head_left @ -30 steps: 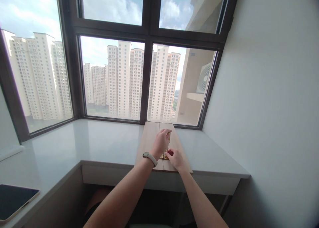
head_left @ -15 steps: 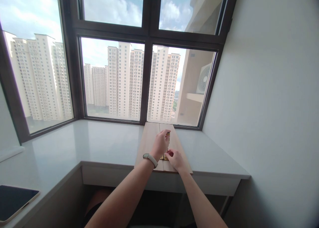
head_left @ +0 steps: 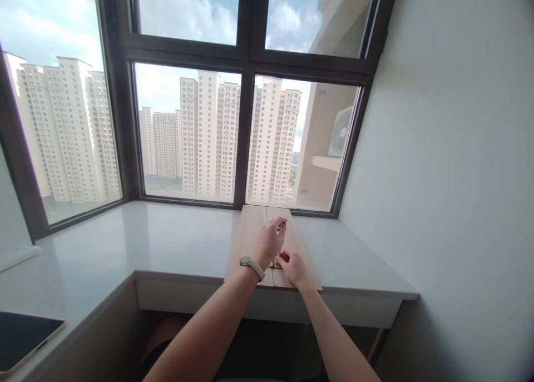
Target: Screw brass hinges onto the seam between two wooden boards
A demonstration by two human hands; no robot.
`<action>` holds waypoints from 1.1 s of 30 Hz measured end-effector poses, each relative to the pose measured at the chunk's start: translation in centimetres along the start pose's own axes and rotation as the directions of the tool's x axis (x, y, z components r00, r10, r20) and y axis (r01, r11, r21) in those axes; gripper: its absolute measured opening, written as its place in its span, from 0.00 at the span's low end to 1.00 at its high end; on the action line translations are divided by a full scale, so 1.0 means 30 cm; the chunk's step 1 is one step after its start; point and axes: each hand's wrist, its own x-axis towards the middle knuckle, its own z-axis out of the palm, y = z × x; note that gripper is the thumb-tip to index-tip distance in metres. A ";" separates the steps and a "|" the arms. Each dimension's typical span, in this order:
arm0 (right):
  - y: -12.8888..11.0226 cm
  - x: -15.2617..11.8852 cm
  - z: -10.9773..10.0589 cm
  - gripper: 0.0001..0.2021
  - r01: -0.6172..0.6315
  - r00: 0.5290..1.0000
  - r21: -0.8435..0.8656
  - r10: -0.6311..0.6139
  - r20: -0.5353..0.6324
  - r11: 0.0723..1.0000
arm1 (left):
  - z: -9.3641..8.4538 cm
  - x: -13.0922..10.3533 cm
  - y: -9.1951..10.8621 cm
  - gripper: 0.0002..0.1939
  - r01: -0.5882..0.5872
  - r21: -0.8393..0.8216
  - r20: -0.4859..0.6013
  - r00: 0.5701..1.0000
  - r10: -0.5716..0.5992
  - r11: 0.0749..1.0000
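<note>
Two light wooden boards lie side by side on the sill, with a seam between them. A brass-coloured hinge rests across the seam near their front edge, partly covered by my hands. Above the boards, my left hand is closed on the small yellow-and-black handle of a screwdriver, held upright. Its shaft runs down toward the hinge, mostly hidden by fingers. At the hinge, my right hand pinches thumb and finger together near the shaft's lower end; what lies between them is too small to make out.
The white sill runs along the dark-framed window and ends at a front edge. A tablet-like device lies at the lower left. A white wall rises on the right.
My left fingers have shifted slightly around the screwdriver handle, and its top has moved a little to the right. My right hand stays at the hinge.
</note>
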 end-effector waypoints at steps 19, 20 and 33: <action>0.017 0.007 0.008 0.11 0.004 0.999 0.012 -0.004 0.031 1.000 | 0.001 -0.004 0.011 0.08 -0.045 0.058 -0.050 0.998 0.048 0.997; 0.018 0.007 0.009 0.10 0.003 0.999 0.010 -0.004 0.033 1.000 | 0.002 -0.004 0.010 0.07 -0.038 0.061 -0.055 0.998 0.041 0.997; 0.036 0.011 0.019 0.11 0.015 0.999 0.007 -0.015 0.030 1.000 | 0.000 -0.005 0.009 0.07 -0.056 0.094 -0.071 0.996 0.062 0.994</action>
